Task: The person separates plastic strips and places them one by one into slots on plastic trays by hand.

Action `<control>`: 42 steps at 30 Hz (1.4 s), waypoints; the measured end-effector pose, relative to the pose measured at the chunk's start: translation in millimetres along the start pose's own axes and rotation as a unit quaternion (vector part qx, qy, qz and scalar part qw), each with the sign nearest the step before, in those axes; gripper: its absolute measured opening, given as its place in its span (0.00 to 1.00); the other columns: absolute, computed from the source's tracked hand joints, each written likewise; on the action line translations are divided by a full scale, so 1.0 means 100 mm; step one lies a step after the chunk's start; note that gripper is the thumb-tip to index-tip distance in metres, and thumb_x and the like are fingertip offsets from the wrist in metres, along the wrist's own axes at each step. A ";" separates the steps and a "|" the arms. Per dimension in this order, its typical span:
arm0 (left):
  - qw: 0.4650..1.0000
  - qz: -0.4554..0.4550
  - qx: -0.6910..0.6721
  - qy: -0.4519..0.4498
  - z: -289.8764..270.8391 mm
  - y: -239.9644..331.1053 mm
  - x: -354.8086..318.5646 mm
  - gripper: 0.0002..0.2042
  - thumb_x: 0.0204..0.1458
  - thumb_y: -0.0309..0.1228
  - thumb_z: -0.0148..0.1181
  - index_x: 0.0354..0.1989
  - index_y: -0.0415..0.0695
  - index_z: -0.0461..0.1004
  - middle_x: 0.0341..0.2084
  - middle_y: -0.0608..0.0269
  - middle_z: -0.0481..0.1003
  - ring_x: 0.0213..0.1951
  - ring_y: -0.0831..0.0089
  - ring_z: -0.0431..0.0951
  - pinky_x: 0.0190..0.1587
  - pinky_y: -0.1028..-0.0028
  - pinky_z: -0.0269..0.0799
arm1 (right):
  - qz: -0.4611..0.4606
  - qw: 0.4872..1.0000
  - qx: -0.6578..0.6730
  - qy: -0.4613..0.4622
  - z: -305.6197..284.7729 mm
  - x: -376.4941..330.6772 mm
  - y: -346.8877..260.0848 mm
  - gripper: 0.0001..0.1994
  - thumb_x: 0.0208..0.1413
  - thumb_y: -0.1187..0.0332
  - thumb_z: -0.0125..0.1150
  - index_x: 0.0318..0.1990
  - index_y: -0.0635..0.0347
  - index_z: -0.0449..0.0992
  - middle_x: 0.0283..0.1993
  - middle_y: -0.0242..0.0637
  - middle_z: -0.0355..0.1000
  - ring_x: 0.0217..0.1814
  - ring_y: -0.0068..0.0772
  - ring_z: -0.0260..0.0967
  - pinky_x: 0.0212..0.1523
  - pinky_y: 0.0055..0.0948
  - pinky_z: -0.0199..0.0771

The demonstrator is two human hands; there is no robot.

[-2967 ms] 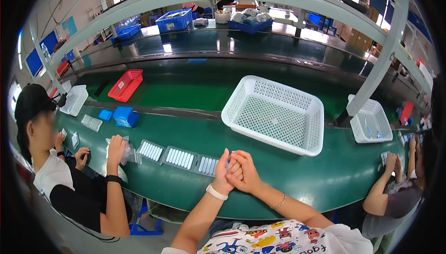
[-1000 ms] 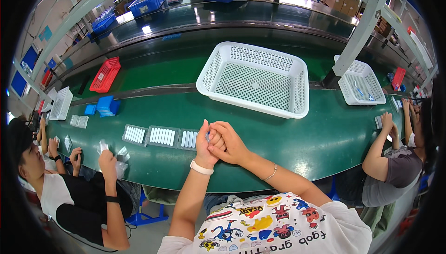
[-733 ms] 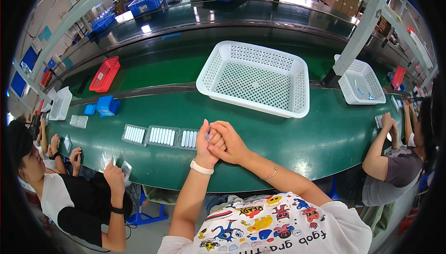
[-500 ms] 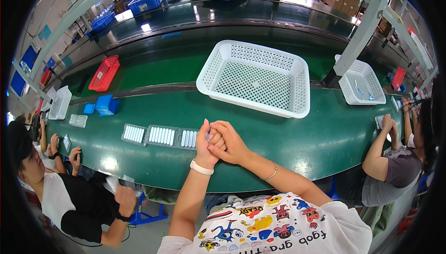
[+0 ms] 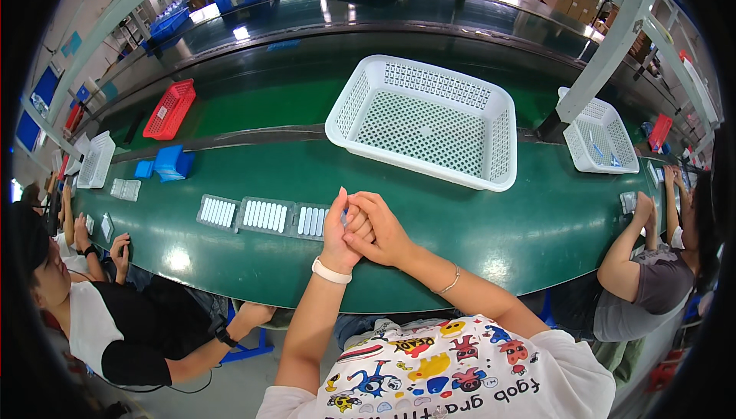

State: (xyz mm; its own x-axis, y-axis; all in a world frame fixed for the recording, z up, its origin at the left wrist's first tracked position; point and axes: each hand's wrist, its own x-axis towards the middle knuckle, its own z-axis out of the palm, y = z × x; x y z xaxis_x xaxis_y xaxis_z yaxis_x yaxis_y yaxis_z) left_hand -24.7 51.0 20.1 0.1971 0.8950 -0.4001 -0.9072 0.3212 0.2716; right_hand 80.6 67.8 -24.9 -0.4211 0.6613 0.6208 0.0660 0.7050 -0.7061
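My left hand [image 5: 336, 241] and my right hand [image 5: 386, 229] are clasped together above the green table, just beyond its near edge. The left fingers are curled in, and the right hand closes over them from the right side. A small bluish edge shows by the hands; whether they hold it or it lies behind them cannot be told. Directly left of the hands a row of clear plastic trays lies flat: a left tray [image 5: 218, 213], a middle tray [image 5: 265, 216] and a right tray [image 5: 311, 221], each with white sticks side by side. My hands partly cover the right tray.
A large white perforated basket [image 5: 429, 168] stands ahead of my hands. Blue blocks [image 5: 175, 164] and a red basket [image 5: 170, 110] are to the left. A metal post [image 5: 594, 74] rises beside another white basket [image 5: 613, 162]. People sit at both sides.
My hands stay clasped in nearly the same place. The view has shifted slightly. The person on the left has lowered a raised hand toward the table's edge.
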 end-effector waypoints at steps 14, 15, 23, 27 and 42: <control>0.993 -0.025 -0.014 -0.110 -0.30 0.02 0.15 0.25 0.60 0.50 0.38 0.11 0.53 0.55 0.03 0.76 0.50 0.06 0.83 0.46 0.11 0.79 0.42 | 0.008 1.000 0.009 -0.004 0.00 0.02 0.02 0.29 0.45 0.68 0.62 0.55 0.64 0.59 0.51 0.51 0.59 0.51 0.48 0.61 0.52 0.38 0.63; 0.993 -0.024 -0.014 -0.111 -0.30 0.03 0.15 0.25 0.59 0.51 0.38 0.11 0.53 0.55 0.03 0.76 0.50 0.06 0.83 0.46 0.11 0.79 0.42 | 0.009 1.000 0.010 -0.005 0.00 0.02 0.02 0.29 0.45 0.68 0.62 0.55 0.64 0.59 0.51 0.51 0.59 0.51 0.48 0.61 0.52 0.38 0.63; 0.992 0.012 -0.048 -0.115 -0.29 0.02 0.11 0.27 0.56 0.57 0.41 0.11 0.52 0.55 0.03 0.76 0.50 0.06 0.83 0.46 0.11 0.80 0.41 | 0.024 1.000 0.019 0.002 0.04 0.04 0.01 0.28 0.43 0.66 0.65 0.53 0.65 0.63 0.51 0.50 0.61 0.49 0.49 0.64 0.49 0.38 0.66; 0.988 -0.036 -0.045 -0.146 -0.41 0.02 0.19 0.25 0.59 0.53 0.38 0.12 0.52 0.55 0.04 0.75 0.49 0.07 0.82 0.46 0.11 0.79 0.40 | 0.022 1.000 0.002 -0.004 0.05 0.01 0.08 0.29 0.45 0.65 0.63 0.54 0.66 0.61 0.51 0.51 0.62 0.50 0.48 0.64 0.51 0.39 0.64; 0.922 -0.113 0.066 -0.365 -0.52 0.04 0.16 0.26 0.58 0.54 0.39 0.15 0.48 0.57 0.05 0.75 0.50 0.07 0.85 0.48 0.11 0.82 0.42 | 0.288 0.950 0.115 -0.027 -0.01 0.05 0.20 0.19 0.64 0.61 0.40 0.34 0.66 0.75 0.26 0.38 0.74 0.25 0.20 0.67 0.26 0.21 0.66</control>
State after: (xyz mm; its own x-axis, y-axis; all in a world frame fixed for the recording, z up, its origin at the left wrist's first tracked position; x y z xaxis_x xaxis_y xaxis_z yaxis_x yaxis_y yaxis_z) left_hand -43.9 50.8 -30.6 0.6166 0.7547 0.2240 -0.7690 0.5166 0.3765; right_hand 80.6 85.5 -36.0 -0.4214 0.9020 0.0937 0.1037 0.1506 -0.9831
